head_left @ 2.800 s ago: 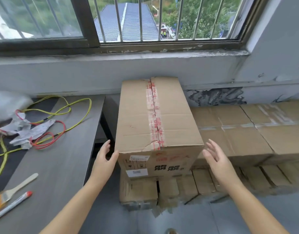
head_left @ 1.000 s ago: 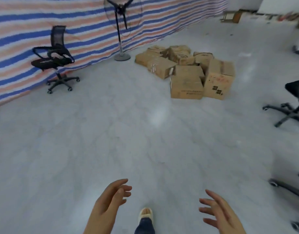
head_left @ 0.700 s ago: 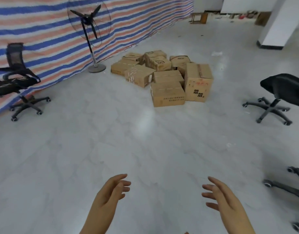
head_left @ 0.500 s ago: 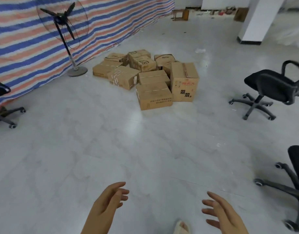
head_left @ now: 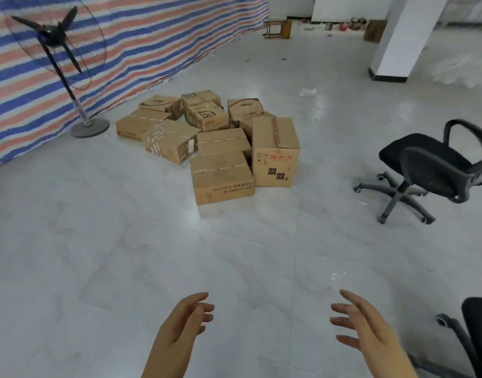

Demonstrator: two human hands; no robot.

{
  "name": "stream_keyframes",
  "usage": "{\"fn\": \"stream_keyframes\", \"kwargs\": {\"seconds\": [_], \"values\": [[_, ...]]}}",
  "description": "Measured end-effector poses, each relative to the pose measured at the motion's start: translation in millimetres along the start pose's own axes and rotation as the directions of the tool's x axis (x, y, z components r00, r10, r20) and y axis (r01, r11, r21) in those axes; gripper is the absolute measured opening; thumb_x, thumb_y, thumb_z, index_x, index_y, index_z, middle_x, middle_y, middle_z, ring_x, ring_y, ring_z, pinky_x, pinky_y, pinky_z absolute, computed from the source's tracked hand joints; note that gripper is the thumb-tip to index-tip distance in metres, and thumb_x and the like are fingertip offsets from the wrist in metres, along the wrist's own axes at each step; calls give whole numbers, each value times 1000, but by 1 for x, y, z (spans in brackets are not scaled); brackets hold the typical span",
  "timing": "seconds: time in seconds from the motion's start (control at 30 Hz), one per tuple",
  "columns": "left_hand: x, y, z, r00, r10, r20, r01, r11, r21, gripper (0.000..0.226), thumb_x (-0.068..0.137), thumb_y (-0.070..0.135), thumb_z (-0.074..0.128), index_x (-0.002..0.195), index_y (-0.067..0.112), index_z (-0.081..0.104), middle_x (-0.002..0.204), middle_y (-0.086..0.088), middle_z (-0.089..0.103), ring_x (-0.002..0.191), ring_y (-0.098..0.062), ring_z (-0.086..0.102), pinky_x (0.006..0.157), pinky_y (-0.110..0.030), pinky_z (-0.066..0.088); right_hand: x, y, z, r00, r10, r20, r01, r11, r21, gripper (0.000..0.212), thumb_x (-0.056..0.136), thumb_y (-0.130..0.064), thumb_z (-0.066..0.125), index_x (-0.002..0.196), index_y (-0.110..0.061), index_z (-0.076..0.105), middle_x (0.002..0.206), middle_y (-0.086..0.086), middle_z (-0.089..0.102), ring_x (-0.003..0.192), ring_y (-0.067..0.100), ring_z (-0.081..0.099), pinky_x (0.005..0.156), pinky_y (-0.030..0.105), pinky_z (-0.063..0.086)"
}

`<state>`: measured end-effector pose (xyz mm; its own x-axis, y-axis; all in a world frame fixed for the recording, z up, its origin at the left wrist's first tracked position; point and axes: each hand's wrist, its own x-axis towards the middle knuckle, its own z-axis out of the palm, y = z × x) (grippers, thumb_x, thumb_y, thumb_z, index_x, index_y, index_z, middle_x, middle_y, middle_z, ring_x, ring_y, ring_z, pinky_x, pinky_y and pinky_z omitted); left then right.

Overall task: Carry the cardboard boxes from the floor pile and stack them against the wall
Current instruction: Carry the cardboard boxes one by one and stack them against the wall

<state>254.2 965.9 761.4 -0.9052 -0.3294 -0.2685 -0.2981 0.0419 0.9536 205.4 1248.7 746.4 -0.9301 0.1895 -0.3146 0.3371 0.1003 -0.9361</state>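
A pile of several brown cardboard boxes (head_left: 207, 137) lies on the pale tiled floor ahead, in the upper middle of the view. Nearest me is a low box with printed text (head_left: 222, 179); beside it on the right stands a tall box with red and black print (head_left: 275, 151). My left hand (head_left: 184, 326) and my right hand (head_left: 362, 326) hang at the bottom of the view, fingers relaxed, holding nothing, well short of the pile.
A standing fan (head_left: 57, 64) is left of the pile, in front of a striped tarp wall (head_left: 152, 31). A black office chair (head_left: 430, 170) stands at the right, another chair (head_left: 474, 336) at the bottom right. A white pillar (head_left: 398, 36) is far right.
I let go of the box stacked under the window, turned round to face the room, and the floor pile has grown larger and shifted in the view. Both hands stay empty.
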Motion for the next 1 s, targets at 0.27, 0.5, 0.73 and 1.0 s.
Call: {"fn": "stream_keyframes", "kwargs": {"seconds": [0.27,0.5,0.73,1.0], "values": [[126,31,64,998,-66,-2,66,998,23,28,96,2,45,106,21,62,96,-6,71,93,-21,66,84,-37,50,134,-28,8,999,33,-3,-33,999,-29,26,97,-9,47,100,-27,66,89,-3,73,85,18,69,67,31,55],[286,78,110,998,-51,48,50,998,27,27,96,3,45,106,20,64,93,-6,72,91,-20,67,83,-36,51,282,-77,33,999,26,-47,-26,1000,-7,26,98,-11,44,106,-26,63,95,-1,72,88,18,69,69,33,52],[445,155,147,990,43,136,-54,996,78,26,97,8,46,107,26,63,95,7,72,88,-9,67,80,-29,51,416,-145,52,996,-31,-87,30,999,-13,25,99,-19,42,115,-28,59,101,-5,70,87,9,69,74,32,54],[556,169,201,991,-48,127,29,990,141,28,96,5,46,109,24,62,95,6,72,88,-10,68,83,-34,50,550,-162,56,996,74,-44,-76,995,-60,24,99,-20,41,117,-26,56,103,-4,67,92,15,66,73,29,52]]}}
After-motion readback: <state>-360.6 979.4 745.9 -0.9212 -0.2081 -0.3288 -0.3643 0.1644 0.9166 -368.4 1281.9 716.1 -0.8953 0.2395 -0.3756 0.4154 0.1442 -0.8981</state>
